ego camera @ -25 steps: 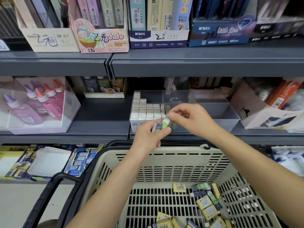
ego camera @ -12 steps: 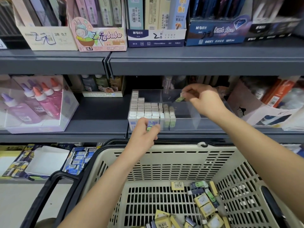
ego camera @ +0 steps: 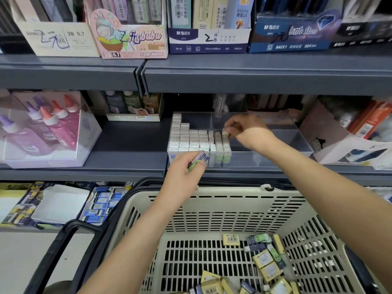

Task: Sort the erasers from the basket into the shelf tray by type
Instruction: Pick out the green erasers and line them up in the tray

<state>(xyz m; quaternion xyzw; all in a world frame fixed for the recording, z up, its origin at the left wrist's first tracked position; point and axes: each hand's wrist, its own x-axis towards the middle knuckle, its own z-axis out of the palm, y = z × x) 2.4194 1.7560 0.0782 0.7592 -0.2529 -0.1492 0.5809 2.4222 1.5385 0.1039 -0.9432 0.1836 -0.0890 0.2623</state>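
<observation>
A clear shelf tray point(ego camera: 297, 145) sits on the middle shelf, its left compartment packed with rows of white erasers point(ego camera: 188, 139). Beside them stands a short column of pale green erasers point(ego camera: 220, 145). My right hand point(ego camera: 244, 130) reaches into the tray and pinches a pale green eraser point(ego camera: 225, 131) at the back of that column. My left hand point(ego camera: 184, 168) hovers at the tray's front wall and grips a green-and-blue sleeved eraser point(ego camera: 199, 159). Below, the beige basket point(ego camera: 222, 206) holds several loose yellow and green erasers point(ego camera: 267, 262).
Boxes of pencil leads point(ego camera: 127, 30) line the top shelf. A clear box of glue bottles point(ego camera: 42, 132) stands left of the tray, a pale open box point(ego camera: 339, 143) to its right. The basket's black handle point(ego camera: 63, 240) lies at lower left. Blue eraser packs point(ego camera: 101, 204) fill the lower shelf.
My right hand took an eraser from my left hand, carried it up to the tray's back and now lowers it onto the green column. My left hand stays at the tray front with its eraser.
</observation>
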